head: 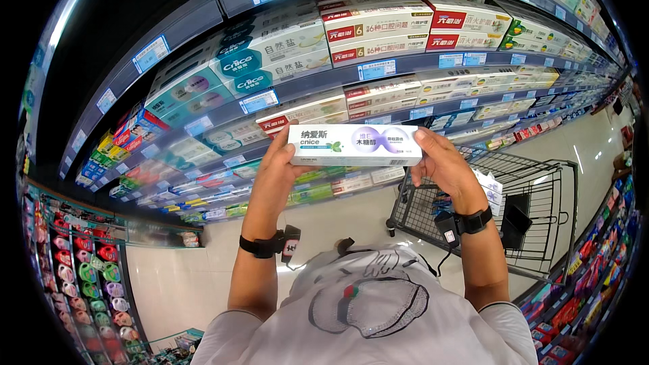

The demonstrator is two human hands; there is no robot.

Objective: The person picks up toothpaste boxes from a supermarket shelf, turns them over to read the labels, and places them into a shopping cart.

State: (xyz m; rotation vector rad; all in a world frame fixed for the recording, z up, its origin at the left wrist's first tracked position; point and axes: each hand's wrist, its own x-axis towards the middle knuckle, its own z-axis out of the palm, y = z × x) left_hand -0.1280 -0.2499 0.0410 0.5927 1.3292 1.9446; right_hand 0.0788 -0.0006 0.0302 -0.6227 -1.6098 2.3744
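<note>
A white cnice toothpaste box [355,145] with purple circles and a green leaf print lies level between my two hands, in front of the shelves. My left hand [276,172] grips its left end, with the thumb on the front face. The right end is held by my right hand [442,162], its thumb at the top corner and the fingers partly hidden behind. Behind the box, toothpaste boxes [377,23] stand stacked on a shelf. Each wrist wears a black strap with a small device.
A black wire shopping cart [540,203] stands at my right, with similar white boxes [489,187] and a dark flat object [516,214] in it. Shelf edges with price tags [376,70] run across ahead. Bottles [87,272] fill a rack at lower left; colourful packs [588,284] line the lower right.
</note>
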